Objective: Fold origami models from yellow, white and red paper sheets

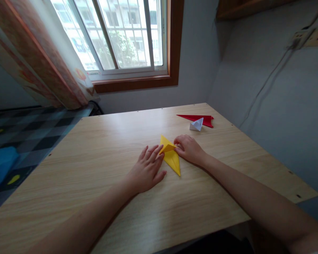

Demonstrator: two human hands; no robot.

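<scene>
A piece of folded yellow paper (172,160) lies on the wooden table between my hands. Its lower part tapers to a point toward me, and a flap stands partly raised near its upper middle. My left hand (148,169) rests palm down with fingers spread, its fingertips touching the paper's left edge. On the other side, my right hand (190,148) has its fingers curled and pinches the right corner of the raised flap.
Farther back on the table (116,130) lie a red folded paper dart (206,120) and a small white folded paper boat (196,125). A window (127,38) is behind the table, with a curtain (50,63) to its left. A cable (265,84) runs down the right wall.
</scene>
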